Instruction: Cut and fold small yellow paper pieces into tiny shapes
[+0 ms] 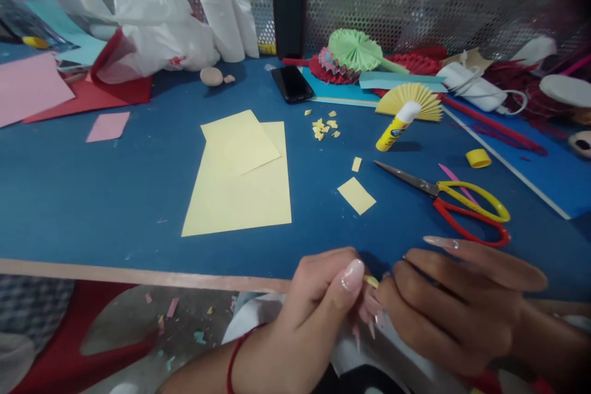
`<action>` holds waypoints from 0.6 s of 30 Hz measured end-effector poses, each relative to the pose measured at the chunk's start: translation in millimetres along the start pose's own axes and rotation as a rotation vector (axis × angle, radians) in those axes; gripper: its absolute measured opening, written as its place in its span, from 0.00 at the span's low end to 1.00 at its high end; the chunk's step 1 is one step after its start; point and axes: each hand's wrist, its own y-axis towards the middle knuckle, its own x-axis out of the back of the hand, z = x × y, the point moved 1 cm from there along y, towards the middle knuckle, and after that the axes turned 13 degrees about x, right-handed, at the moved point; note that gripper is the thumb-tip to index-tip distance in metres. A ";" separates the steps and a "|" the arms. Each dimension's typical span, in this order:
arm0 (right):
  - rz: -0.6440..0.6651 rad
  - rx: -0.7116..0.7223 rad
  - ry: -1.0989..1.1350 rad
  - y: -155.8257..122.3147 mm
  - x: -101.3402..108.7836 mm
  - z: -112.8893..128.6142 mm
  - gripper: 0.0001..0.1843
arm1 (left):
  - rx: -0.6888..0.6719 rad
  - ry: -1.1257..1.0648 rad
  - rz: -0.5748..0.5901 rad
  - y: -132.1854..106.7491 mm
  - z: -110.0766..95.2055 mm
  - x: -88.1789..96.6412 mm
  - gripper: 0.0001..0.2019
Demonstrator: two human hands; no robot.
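At the table's near edge my two hands meet around a tiny yellow paper piece (370, 281). My left hand (318, 305) has its fingers curled and its thumb pressed on the piece. My right hand (455, 305) pinches the same piece, with the index finger stretched out. Most of the piece is hidden between the fingers. Yellow paper sheets (242, 181) lie on the blue table (92, 197) ahead. A small yellow rectangle (356, 195) and scissors (455, 200) with red and yellow handles lie just beyond my hands.
A glue stick (396, 127) lies uncapped, its yellow cap (478, 158) to the right. Yellow scraps (323, 126), folded paper fans (364, 58), a phone (292, 83), a white plastic bag (148, 24), and pink and red sheets (55, 95) lie further back. A perforated metal screen stands behind the table.
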 end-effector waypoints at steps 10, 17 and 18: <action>0.152 -0.076 0.205 8.0 -5.0 8.0 0.18 | -0.054 0.032 -0.072 -2.6 3.4 3.2 0.23; 0.201 -0.298 0.652 9.9 -1.5 0.4 0.11 | -0.045 0.001 0.051 0.0 3.7 9.7 0.17; 0.195 -0.332 0.711 11.0 0.2 -1.4 0.10 | -0.055 0.021 0.052 0.3 3.9 10.4 0.15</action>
